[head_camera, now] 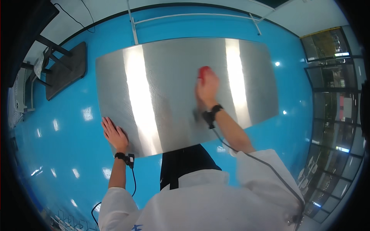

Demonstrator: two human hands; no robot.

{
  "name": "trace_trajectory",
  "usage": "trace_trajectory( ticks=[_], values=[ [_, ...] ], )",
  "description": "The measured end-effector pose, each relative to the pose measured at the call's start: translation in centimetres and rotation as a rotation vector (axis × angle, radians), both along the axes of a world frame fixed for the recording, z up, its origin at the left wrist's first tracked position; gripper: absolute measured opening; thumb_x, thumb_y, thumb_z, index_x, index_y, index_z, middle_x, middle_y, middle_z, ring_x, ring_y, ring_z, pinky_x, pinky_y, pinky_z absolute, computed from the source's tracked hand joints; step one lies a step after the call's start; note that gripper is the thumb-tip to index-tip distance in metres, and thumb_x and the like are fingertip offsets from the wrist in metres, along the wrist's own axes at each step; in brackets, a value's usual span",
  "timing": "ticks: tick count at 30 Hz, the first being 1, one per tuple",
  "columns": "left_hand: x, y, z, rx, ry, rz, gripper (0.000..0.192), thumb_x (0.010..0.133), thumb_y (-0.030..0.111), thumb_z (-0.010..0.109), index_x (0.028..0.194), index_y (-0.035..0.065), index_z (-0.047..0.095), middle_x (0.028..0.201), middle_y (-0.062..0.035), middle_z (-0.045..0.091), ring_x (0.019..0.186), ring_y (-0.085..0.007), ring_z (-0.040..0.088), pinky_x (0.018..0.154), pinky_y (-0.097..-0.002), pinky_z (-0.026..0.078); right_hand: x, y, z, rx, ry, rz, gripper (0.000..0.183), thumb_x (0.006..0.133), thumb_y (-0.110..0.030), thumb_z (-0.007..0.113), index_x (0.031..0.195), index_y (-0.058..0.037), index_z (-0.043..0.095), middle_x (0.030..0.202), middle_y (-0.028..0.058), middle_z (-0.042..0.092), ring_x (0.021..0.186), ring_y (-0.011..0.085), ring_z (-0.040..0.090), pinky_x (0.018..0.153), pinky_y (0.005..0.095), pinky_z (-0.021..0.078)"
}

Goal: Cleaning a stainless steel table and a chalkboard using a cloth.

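Observation:
A stainless steel tabletop (185,86) stretches before me, with two bright light reflections across it. My left hand (116,136) rests palm down, fingers apart, on its near left corner and holds nothing. Over the middle of the surface, right of centre, my right hand (208,86) grips a red object (203,70), perhaps a cloth or sponge. Motion blur and the fingers hide most of this red object, so its exact kind cannot be told. Whether it touches the metal is also unclear.
Black wrist devices (212,115) with cables (268,164) are strapped to both wrists. A dark table (68,70) with metal legs stands at far left. Beyond the steel tabletop runs a white metal frame (190,14) over the blue floor (66,138). Windows (332,104) line the right.

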State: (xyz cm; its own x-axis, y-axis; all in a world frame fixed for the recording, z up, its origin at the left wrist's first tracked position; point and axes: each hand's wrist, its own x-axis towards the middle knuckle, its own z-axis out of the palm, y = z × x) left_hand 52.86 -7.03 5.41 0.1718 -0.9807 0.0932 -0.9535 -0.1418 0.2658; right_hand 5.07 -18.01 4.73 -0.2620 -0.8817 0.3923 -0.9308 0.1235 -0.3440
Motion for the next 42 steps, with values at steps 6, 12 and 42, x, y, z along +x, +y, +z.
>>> trace_trajectory(
  ticks=[6, 12, 42],
  values=[
    [-0.4, -0.7, -0.8, -0.082, 0.002, -0.064, 0.064, 0.105, 0.026, 0.037, 0.165, 0.0078, 0.025, 0.174, -0.0114, 0.019, 0.16, -0.0329, 0.017, 0.126, -0.0535, 0.013, 11.7, 3.2, 0.7, 0.093, -0.061, 0.291, 0.058, 0.088, -0.019, 0.068, 0.141, -0.0003, 0.054, 0.149, 0.0203, 0.052, 0.138, 0.0385, 0.046, 0.117, 0.055, 0.0331],
    [0.6, -0.4, -2.5, 0.062, -0.046, 0.081, 0.062, 0.107, 0.028, 0.035, 0.164, 0.0081, 0.026, 0.173, -0.0122, 0.02, 0.159, -0.0372, 0.016, 0.126, -0.0611, 0.009, 14.5, 12.3, 4.6, 0.046, -0.228, 0.692, 0.052, 0.086, -0.008, 0.07, 0.136, -0.0104, 0.056, 0.139, 0.0078, 0.056, 0.13, 0.0295, 0.051, 0.112, 0.0462, 0.0378],
    [-61.0, -15.2, -2.9, 0.197, -0.177, -0.089, 0.071, 0.107, 0.048, 0.028, 0.169, 0.0225, 0.003, 0.167, -0.0375, -0.011, 0.146, -0.0721, -0.007, 0.111, -0.0829, 0.001, -45.6, 27.7, 4.4, 0.205, -0.286, -0.112, 0.054, 0.082, -0.009, 0.077, 0.133, -0.0062, 0.061, 0.151, 0.013, 0.054, 0.135, 0.0413, 0.048, 0.114, 0.0503, 0.041]
  ],
)
